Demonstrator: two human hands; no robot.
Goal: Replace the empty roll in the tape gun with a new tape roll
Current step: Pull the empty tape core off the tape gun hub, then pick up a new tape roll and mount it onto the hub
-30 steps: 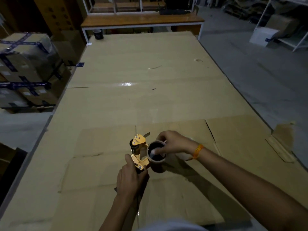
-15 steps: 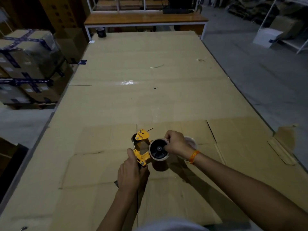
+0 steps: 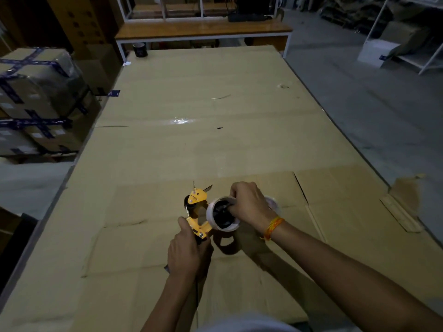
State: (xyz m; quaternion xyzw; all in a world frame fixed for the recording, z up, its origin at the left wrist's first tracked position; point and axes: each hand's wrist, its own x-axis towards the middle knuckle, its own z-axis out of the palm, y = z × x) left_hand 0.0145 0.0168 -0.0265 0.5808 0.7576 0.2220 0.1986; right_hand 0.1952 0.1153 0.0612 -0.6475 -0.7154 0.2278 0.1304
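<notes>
The yellow tape gun (image 3: 197, 212) is held just above the cardboard-covered table (image 3: 191, 116), near its front edge. My left hand (image 3: 188, 252) grips the gun's handle from below. A pale roll (image 3: 221, 215) with a dark hub inside sits on the gun's right side. My right hand (image 3: 250, 204) holds that roll, with fingers reaching into its hole. Another whitish roll (image 3: 273, 203) lies on the table just behind my right wrist, mostly hidden by it.
A flattened cardboard sheet (image 3: 335, 212) lies under my hands. A dark cup-like thing (image 3: 139, 49) stands at the table's far left corner. Taped boxes (image 3: 36, 99) are stacked left of the table. A wooden bench (image 3: 203, 29) stands behind it.
The roll has turned from facing up to facing me and sits closer against the gun's side. My right fingers have shifted onto its rim and hole. My left hand keeps its grip.
</notes>
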